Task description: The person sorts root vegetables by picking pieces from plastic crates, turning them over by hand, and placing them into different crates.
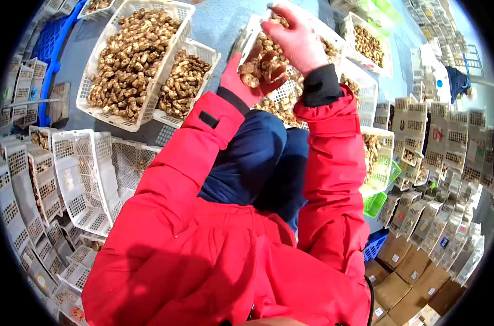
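My left hand (252,76) is turned palm up, its fingers curled around several brown-and-cream mushrooms (250,74). Just to its right and farther forward, my right hand (297,43) is bent over the same crate, thumb and fingers curved toward each other. A mushroom (280,20) shows between them and appears to be in the grip, though the fingers partly cover it. Beneath both hands stands a white plastic crate (334,26) with piled mushrooms (279,108). Parts of that pile are hidden by my hands and sleeves.
To the left, a large white crate (188,12) is heaped with mushrooms, beside a smaller filled crate (213,56). Another filled crate (389,51) stands at right. Stacked crates (440,141) rise on the right, nested crates (81,179) stand left, and cardboard boxes (393,290) lie lower right.
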